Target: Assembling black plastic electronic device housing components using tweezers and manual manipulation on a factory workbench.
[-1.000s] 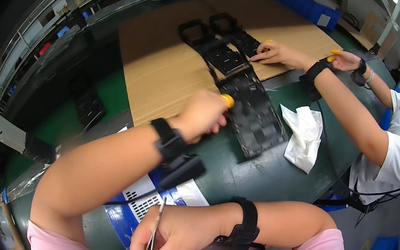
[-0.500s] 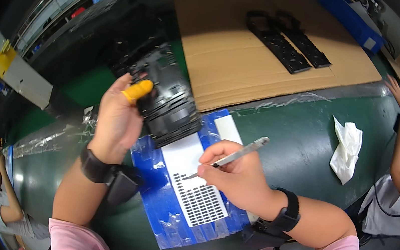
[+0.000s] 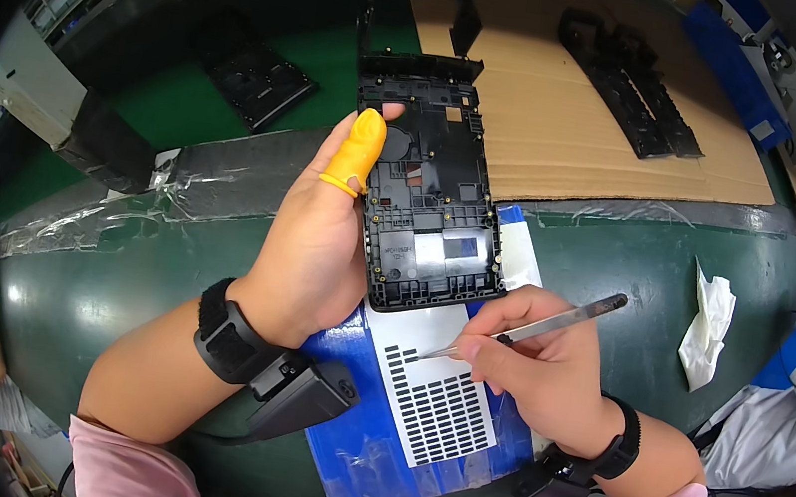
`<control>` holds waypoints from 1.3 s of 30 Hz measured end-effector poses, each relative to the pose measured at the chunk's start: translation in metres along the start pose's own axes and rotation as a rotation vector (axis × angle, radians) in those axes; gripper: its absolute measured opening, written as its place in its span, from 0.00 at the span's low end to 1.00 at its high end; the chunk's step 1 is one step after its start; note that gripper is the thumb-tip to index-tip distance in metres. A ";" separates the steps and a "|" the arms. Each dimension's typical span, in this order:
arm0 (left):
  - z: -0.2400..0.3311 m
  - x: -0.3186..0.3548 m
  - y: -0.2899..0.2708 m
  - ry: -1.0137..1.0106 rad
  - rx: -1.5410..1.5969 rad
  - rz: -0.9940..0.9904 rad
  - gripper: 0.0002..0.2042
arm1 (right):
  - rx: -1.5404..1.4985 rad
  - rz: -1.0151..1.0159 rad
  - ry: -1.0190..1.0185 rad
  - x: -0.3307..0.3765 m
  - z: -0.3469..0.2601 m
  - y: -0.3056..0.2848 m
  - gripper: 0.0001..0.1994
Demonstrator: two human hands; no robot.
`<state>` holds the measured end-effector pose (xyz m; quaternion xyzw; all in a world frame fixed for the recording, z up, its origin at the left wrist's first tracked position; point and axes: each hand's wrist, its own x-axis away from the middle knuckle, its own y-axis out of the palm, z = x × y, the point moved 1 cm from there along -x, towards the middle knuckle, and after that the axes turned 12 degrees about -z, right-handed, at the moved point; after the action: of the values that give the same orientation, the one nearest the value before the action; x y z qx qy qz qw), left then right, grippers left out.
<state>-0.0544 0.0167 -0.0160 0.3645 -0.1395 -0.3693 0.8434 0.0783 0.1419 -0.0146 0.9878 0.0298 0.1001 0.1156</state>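
My left hand (image 3: pixel 313 247), with a yellow finger cot (image 3: pixel 359 148) on its thumb, grips the left side of a black plastic housing (image 3: pixel 432 178). The housing's ribbed inner side faces me, and an open frame extends from its far end. My right hand (image 3: pixel 544 358) pinches metal tweezers (image 3: pixel 570 316). Their tips are at the upper rows of small black rectangles on a white sheet (image 3: pixel 441 420); whether they grip one, I cannot tell. Beneath the sheet is a blue board (image 3: pixel 345 458) covered partly with clear tape. The housing's near edge overhangs the top of the sheet.
More black housings (image 3: pixel 639 99) lie on a cardboard sheet (image 3: pixel 551 158) at the far right. Another dark housing (image 3: pixel 257 84) rests at the far left. A crumpled white tissue (image 3: pixel 707 329) lies to the right. Other people sit at both sides, near a blue bin (image 3: pixel 737 77).
The housing has swung more upright and moved right with my left hand, its inner side now clearly visible. The tweezers stay at the sheet's upper rows. The whole view has shifted slightly.
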 end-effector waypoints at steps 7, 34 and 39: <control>-0.010 0.012 0.019 -0.107 0.000 -0.070 0.17 | 0.062 -0.032 -0.299 0.013 -0.020 -0.020 0.06; -0.016 0.034 0.039 -0.224 -0.011 -0.083 0.21 | 0.051 0.025 -0.415 0.012 -0.013 -0.025 0.07; -0.019 0.034 0.037 -0.185 0.000 -0.104 0.22 | 0.075 0.021 -0.417 0.012 -0.012 -0.026 0.07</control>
<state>-0.0016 0.0187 -0.0036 0.3355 -0.1976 -0.4445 0.8067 0.0870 0.1709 -0.0069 0.9910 -0.0015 -0.1063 0.0814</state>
